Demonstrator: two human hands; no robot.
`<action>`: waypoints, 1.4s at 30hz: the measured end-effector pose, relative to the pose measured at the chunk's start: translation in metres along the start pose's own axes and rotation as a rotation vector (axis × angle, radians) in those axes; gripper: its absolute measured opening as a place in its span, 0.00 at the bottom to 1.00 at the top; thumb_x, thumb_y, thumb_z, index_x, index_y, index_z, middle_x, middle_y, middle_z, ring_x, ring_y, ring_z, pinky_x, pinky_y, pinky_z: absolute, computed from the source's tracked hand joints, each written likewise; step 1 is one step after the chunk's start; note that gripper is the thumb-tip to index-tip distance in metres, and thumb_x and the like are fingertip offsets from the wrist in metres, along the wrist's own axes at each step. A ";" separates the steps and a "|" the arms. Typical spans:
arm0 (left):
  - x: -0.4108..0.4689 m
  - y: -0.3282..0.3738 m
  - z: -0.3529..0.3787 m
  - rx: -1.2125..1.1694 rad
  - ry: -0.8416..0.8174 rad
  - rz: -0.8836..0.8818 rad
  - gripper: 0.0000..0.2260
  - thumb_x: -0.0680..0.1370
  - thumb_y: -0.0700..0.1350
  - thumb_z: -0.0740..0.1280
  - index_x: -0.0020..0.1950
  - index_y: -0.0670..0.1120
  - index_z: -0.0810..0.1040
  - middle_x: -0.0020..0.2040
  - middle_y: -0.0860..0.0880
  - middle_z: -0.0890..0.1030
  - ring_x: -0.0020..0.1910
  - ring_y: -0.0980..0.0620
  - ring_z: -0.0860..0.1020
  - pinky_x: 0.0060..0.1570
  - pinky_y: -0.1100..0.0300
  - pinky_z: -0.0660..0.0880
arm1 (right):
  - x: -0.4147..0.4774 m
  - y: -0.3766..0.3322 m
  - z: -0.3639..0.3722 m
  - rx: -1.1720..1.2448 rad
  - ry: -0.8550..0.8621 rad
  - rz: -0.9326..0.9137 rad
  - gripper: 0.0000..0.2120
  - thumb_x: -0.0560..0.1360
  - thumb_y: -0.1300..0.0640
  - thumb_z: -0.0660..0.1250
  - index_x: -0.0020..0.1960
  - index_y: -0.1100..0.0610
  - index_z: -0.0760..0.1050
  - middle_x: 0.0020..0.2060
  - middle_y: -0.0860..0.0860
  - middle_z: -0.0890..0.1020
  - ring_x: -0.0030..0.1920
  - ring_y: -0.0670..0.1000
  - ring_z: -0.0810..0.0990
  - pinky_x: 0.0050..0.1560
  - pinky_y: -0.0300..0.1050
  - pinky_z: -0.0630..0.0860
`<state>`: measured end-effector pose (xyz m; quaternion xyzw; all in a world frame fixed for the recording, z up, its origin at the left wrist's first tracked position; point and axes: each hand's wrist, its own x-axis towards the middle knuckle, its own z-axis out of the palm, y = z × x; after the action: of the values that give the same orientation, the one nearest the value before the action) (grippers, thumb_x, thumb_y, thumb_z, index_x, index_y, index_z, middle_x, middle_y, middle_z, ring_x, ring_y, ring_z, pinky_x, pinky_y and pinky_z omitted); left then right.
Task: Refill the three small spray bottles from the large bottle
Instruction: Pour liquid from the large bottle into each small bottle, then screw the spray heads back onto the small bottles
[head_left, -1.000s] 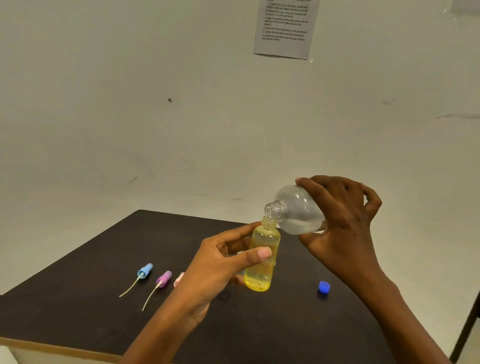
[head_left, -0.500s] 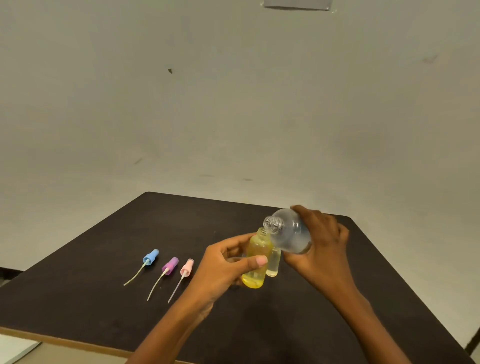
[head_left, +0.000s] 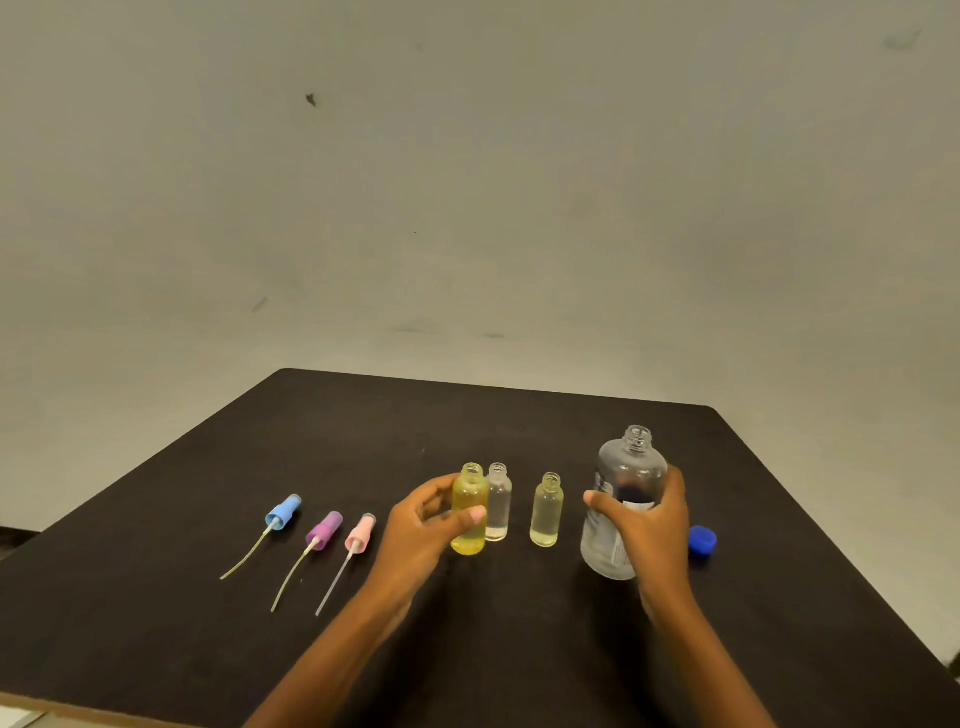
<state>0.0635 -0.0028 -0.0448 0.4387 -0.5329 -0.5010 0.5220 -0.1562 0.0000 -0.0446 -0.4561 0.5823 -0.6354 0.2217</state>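
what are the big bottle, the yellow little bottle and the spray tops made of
Large bottle: clear, glossy, probably plastic; light glints on its see-through wall. Yellow small bottle: see-through yellow, plastic or glass, cannot tell which. Blue spray top, purple spray top, pink spray top: opaque matte plastic, with thin translucent tubes.

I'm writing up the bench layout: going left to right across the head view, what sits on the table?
blue spray cap → purple spray cap → pink spray cap → yellow small bottle → clear small bottle → pale yellow small bottle → large bottle → blue screw cap
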 end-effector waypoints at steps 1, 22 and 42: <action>0.005 -0.005 -0.001 0.006 0.019 -0.002 0.15 0.71 0.34 0.71 0.53 0.49 0.79 0.48 0.54 0.83 0.44 0.66 0.81 0.38 0.72 0.76 | 0.003 0.005 0.002 -0.001 0.019 0.018 0.37 0.62 0.63 0.77 0.67 0.56 0.64 0.60 0.53 0.74 0.59 0.54 0.73 0.58 0.48 0.70; 0.047 -0.047 -0.008 0.105 0.117 -0.018 0.20 0.76 0.35 0.67 0.67 0.45 0.70 0.59 0.49 0.77 0.59 0.52 0.76 0.43 0.70 0.74 | 0.028 0.048 0.001 -0.175 0.097 -0.069 0.45 0.65 0.58 0.76 0.73 0.52 0.53 0.69 0.54 0.65 0.68 0.56 0.65 0.65 0.53 0.65; -0.005 -0.029 -0.076 1.565 0.384 0.239 0.14 0.63 0.56 0.77 0.37 0.49 0.79 0.32 0.51 0.80 0.39 0.46 0.77 0.39 0.54 0.67 | -0.020 0.016 0.016 -0.576 0.426 -0.656 0.22 0.69 0.53 0.60 0.63 0.55 0.65 0.63 0.58 0.67 0.61 0.56 0.68 0.58 0.56 0.60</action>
<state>0.1377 -0.0065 -0.0781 0.6947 -0.6733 0.1596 0.1964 -0.1372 0.0046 -0.0674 -0.5182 0.5923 -0.5640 -0.2499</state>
